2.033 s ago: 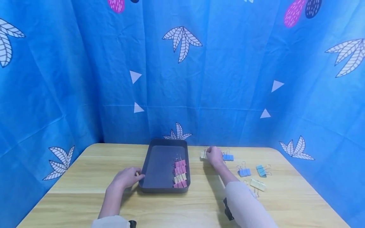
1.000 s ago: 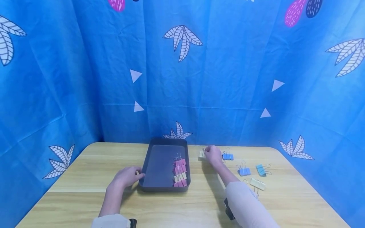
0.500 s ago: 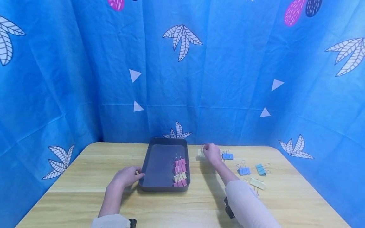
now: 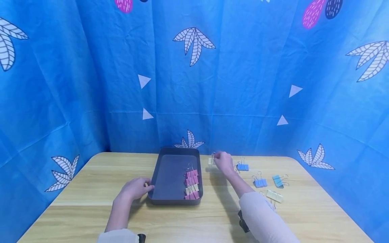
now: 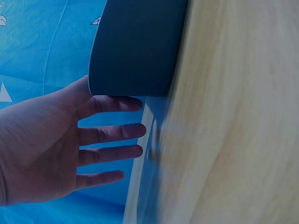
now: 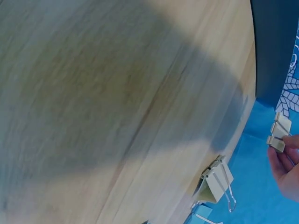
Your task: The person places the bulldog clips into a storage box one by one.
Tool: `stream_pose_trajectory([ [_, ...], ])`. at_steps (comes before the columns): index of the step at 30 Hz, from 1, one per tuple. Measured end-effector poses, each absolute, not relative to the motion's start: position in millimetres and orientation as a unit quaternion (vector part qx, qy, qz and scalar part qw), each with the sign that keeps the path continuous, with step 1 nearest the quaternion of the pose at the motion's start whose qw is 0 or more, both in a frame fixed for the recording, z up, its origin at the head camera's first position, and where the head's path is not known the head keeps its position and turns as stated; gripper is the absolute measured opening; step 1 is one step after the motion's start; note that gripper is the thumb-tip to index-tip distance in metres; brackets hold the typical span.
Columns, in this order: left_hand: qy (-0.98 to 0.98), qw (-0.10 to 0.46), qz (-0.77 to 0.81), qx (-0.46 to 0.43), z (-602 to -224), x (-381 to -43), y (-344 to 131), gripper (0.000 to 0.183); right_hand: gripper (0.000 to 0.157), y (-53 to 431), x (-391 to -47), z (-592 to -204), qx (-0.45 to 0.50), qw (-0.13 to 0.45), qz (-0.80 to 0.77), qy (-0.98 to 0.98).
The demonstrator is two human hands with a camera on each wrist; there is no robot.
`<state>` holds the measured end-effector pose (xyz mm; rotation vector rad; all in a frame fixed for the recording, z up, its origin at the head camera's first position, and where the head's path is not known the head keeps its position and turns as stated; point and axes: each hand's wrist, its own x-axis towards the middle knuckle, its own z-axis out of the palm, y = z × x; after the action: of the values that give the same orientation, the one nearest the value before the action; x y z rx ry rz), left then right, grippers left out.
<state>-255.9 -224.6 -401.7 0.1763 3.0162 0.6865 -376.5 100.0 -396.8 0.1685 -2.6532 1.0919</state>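
A blue curtain (image 4: 194,91) hangs behind and round both sides of the table (image 4: 91,216), meeting it along the back edge, whose corners are rounded. The dark tray (image 4: 173,175) lies left of the middle, its far wall near that back edge; wood runs broad from its left wall to the table's left side, and wide again in front of it. A strip of wood separates its right wall from the right arm. The right sleeve (image 4: 264,219) comes in from the front, its elbow side close to the loose clips. The left hand (image 4: 135,189) touches the tray at the front left corner, thumb over the rim, its four other fingers straight and spread outside the wall. The right hand (image 4: 224,162), near the back edge, pinches the pale clip (image 4: 210,161) between thumb and fingers, just right of the tray and apart from it; the right wrist view shows that clip against the curtain. Inside the tray, four clips (image 4: 191,181), three pink and one yellow, line the right wall, with dark floor to their left. Right of the arm lie two blue clips (image 4: 259,183), a teal clip (image 4: 278,181) and a yellow clip (image 4: 275,196), gaps of wood between them. The right wrist view also shows a cream clip (image 6: 215,183) near the table's edge.
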Motion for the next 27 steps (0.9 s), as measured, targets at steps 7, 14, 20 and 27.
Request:
stream_pose_trajectory([
  [7, 0.975, 0.024, 0.214, 0.061, -400, -254, -224, 0.036, 0.013, 92, -376, -395, 0.075, 0.141, 0.383, -0.91],
  [14, 0.974, 0.025, 0.219, 0.057, -400, -254, -223, 0.035, 0.013, 87, -376, -395, 0.077, 0.139, 0.389, -0.908],
  [20, 0.974, 0.022, 0.215, 0.063, -400, -254, -224, 0.034, 0.012, 80, -376, -393, 0.076, 0.133, 0.394, -0.906],
  [27, 0.974, 0.027, 0.217, 0.059, -401, -255, -225, 0.036, 0.013, 72, -377, -389, 0.092, 0.138, 0.392, -0.905],
])
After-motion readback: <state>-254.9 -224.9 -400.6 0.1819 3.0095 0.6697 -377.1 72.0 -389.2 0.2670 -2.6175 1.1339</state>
